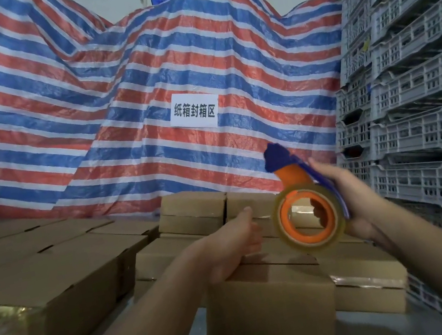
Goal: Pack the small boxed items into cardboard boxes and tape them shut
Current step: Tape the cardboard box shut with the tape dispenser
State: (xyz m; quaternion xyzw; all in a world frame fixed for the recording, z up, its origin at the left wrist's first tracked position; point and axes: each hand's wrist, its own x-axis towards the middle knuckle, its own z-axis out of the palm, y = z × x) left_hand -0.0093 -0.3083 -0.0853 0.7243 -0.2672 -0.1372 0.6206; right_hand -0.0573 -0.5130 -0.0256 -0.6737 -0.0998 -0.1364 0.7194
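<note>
The right hand (347, 204) grips a tape dispenser (306, 208), right of frame center, above the cardboard box (272, 314) at lower center. The left hand (228, 248) rests open on that box's top edge. More closed boxes (44, 275) lie at left.

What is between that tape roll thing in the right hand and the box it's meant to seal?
Nothing visible. The right hand holds the tape dispenser in the air just above the cardboard box. The left hand rests on the box's near top edge, beside the dispenser rather than under it.
</note>
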